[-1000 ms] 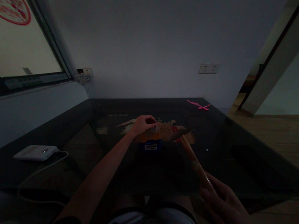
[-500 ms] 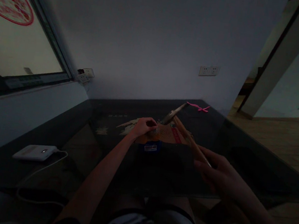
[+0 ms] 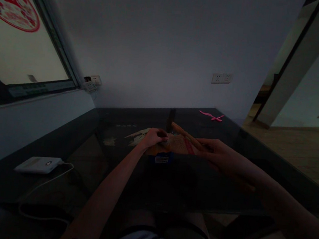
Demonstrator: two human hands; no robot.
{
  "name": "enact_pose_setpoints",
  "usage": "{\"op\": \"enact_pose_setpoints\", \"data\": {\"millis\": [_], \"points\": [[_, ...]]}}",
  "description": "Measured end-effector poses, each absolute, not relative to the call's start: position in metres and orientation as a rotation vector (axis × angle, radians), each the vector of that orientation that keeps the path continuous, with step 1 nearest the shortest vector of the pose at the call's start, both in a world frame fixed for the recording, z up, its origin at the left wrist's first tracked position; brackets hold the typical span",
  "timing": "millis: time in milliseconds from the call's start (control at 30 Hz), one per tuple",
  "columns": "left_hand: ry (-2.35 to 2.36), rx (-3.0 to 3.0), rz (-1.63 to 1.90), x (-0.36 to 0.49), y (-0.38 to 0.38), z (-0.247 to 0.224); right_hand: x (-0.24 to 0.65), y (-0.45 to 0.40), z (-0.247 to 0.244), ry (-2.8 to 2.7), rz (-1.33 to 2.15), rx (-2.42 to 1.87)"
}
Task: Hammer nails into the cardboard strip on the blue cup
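Note:
My right hand (image 3: 216, 151) is wrapped round the wooden handle of a hammer (image 3: 185, 133). The dark hammer head is at the far end, close beyond the fingers of my left hand. My left hand (image 3: 152, 137) is closed in a pinch at the left part of a flat brown piece (image 3: 178, 144) with a red strip near its right end; what the fingertips hold is too small and dark to make out. Under that brown piece sits a blue box (image 3: 162, 159) with a white label.
A white power bank (image 3: 39, 164) with a white cable lies at the left of the dark tabletop (image 3: 140, 186). Near the back right edge is a pink ribbon-like strip (image 3: 216, 118). The wall (image 3: 160, 58) with sockets rises behind the table.
The hammer has swung down and left, its head now beside my left fingers instead of tilted above the brown piece. My right hand moved forward and left; my left hand stays in place.

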State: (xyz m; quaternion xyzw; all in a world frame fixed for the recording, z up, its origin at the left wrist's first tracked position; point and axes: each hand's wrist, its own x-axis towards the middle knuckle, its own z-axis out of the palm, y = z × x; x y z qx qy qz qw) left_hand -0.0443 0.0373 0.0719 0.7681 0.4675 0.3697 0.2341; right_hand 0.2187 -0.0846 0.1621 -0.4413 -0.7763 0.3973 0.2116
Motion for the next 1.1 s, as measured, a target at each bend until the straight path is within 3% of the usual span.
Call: {"op": "enact_pose_setpoints", "data": {"millis": [1100], "points": [[1.299, 2.031, 0.992, -0.043, 0.036, 0.068, 0.216, -0.092, 0.169, -2.176, 0.953, -1.25]]}}
